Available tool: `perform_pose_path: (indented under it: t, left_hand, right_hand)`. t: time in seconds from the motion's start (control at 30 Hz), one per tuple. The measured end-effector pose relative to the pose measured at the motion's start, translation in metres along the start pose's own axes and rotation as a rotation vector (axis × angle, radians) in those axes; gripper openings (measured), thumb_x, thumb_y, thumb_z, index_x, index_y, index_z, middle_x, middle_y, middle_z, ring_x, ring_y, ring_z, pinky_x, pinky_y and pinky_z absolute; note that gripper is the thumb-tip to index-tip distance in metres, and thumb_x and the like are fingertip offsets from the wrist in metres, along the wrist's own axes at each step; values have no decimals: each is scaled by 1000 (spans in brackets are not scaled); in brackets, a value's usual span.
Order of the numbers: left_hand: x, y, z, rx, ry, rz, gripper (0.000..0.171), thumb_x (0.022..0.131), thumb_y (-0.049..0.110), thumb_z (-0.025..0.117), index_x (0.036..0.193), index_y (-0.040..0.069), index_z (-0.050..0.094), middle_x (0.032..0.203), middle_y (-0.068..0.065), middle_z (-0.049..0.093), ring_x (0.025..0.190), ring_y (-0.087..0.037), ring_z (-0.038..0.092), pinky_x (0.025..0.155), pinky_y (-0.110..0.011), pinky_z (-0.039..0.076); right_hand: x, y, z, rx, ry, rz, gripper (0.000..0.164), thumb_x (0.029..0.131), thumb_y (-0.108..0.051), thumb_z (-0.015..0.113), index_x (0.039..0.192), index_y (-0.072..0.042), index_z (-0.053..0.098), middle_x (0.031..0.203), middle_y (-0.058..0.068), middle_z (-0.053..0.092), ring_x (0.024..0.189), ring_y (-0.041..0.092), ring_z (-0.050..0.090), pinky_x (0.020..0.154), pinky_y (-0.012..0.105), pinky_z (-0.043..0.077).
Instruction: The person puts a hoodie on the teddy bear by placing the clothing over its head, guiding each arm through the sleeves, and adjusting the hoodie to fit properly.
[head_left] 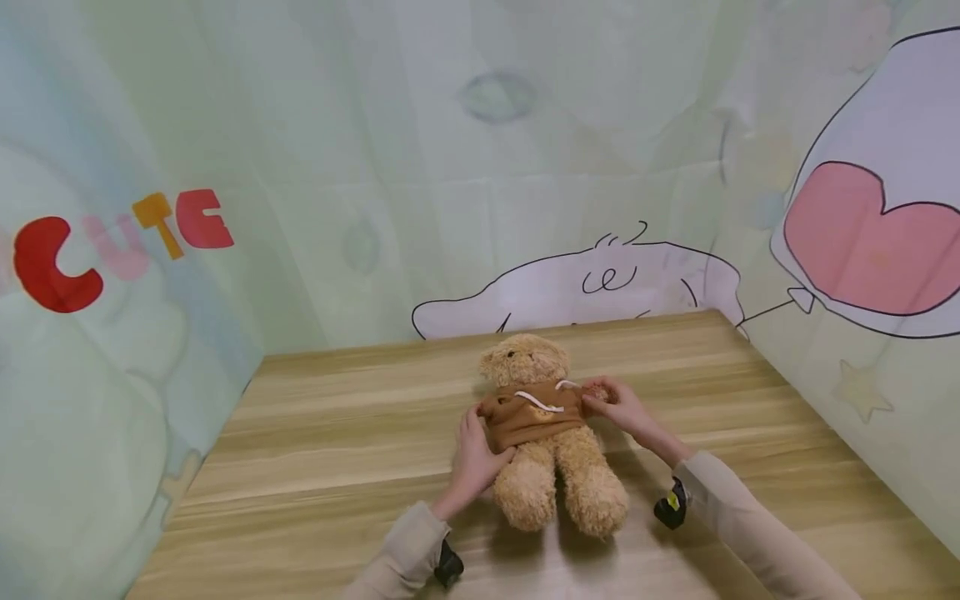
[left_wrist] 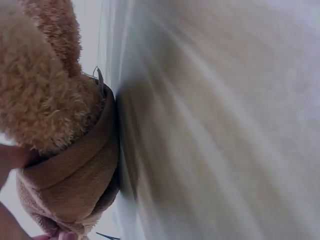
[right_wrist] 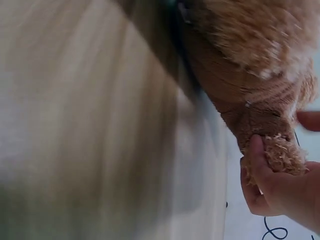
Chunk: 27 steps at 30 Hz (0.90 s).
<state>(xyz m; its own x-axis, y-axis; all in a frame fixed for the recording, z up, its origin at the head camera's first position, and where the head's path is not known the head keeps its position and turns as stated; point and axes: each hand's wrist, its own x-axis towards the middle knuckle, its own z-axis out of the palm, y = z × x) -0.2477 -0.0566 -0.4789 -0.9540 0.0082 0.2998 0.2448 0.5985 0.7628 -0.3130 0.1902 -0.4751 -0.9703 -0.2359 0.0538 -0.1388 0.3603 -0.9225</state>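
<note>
A curly tan teddy bear (head_left: 525, 362) in a brown hooded sweater (head_left: 517, 423) with white drawstrings lies face up on the table, its legs pointing toward me. My left hand (head_left: 474, 457) holds the sweater's side, fingers up by the sleeve and thumb along the bottom hem. In the left wrist view, the sweater (left_wrist: 75, 185) wraps the bear's body close over the tabletop. My right hand (head_left: 624, 411) grips the bear's other arm near the sleeve's end. The right wrist view has the fingers curled round the furry paw (right_wrist: 282, 156).
The wood-grain table (head_left: 322, 442) extends on both sides of the bear. Behind it and along its sides hangs a printed curtain (head_left: 322, 167) with cartoon drawings and letters. A black wrist device (head_left: 447, 565) sits on the left cuff, another device (head_left: 670, 505) on the right.
</note>
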Motion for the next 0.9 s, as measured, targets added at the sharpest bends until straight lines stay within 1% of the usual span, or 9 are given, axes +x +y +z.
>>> perform_pose_path:
  t: [0.17, 0.2, 0.3, 0.4, 0.43, 0.57, 0.67, 0.77, 0.9]
  left_hand:
    - [11, -12, 6, -134, 101, 28, 46, 66, 8, 73, 102, -1, 45, 102, -20, 49, 92, -32, 38, 73, -40, 36]
    - [18, -27, 14, -175, 142, 92, 41, 67, 13, 72, 97, 5, 46, 97, -14, 50, 90, -26, 38, 74, -35, 33]
    - [25, -35, 17, -198, 177, 220, 35, 64, 7, 68, 92, 9, 48, 93, -9, 51, 85, -24, 39, 72, -34, 31]
    - [28, -31, 12, -144, 75, 293, 43, 64, -1, 65, 103, 8, 51, 107, -12, 53, 92, -28, 41, 75, -40, 31]
    - [25, -18, 2, -95, 1, 255, 51, 61, -6, 64, 109, 4, 50, 113, -18, 51, 95, -35, 40, 73, -46, 32]
    - [28, -10, -13, 101, -252, 151, 63, 67, 6, 72, 123, 4, 41, 125, -21, 42, 109, -39, 35, 78, -59, 31]
    - [29, -14, -17, 214, -294, 117, 59, 68, 15, 74, 119, 4, 45, 115, -17, 51, 104, -35, 47, 81, -54, 37]
    - [27, -21, -14, 273, -218, 170, 39, 68, 15, 73, 100, 3, 54, 89, -11, 61, 78, -24, 57, 65, -34, 44]
    - [26, -24, -8, 435, -27, 391, 21, 71, 11, 67, 88, 7, 54, 65, -5, 55, 52, -16, 48, 46, -22, 32]
  right_hand:
    - [-1, 0, 4, -19, 14, -2, 42, 85, -30, 59, 113, -1, 48, 108, 16, 53, 86, 11, 54, 76, 32, 46]
    - [-2, -1, 6, -37, 24, -5, 43, 84, -31, 60, 113, -2, 47, 110, 16, 51, 89, 14, 53, 76, 31, 45]
    - [-5, -4, 11, -127, 46, 1, 50, 81, -36, 62, 115, -4, 43, 114, 19, 44, 95, 23, 47, 75, 31, 41]
    - [-8, -6, 17, -213, 49, 30, 61, 76, -41, 66, 120, -7, 39, 118, 22, 35, 102, 31, 41, 80, 39, 40]
    - [-9, -6, 19, -229, 48, 42, 65, 75, -43, 66, 122, -8, 38, 119, 22, 32, 103, 33, 39, 81, 42, 40]
    - [-11, -7, 23, -253, 62, 59, 72, 72, -45, 68, 126, -9, 37, 121, 23, 29, 108, 34, 35, 86, 49, 37]
    - [-10, -11, 25, -252, 80, 64, 72, 71, -46, 69, 124, -7, 40, 121, 24, 29, 107, 33, 34, 87, 49, 37]
    - [-10, -15, 26, -255, 82, 74, 71, 70, -45, 70, 122, -6, 41, 119, 23, 29, 106, 33, 35, 86, 49, 37]
    - [-9, -19, 28, -253, 94, 78, 69, 70, -42, 71, 120, -4, 43, 116, 23, 30, 101, 31, 37, 84, 45, 39]
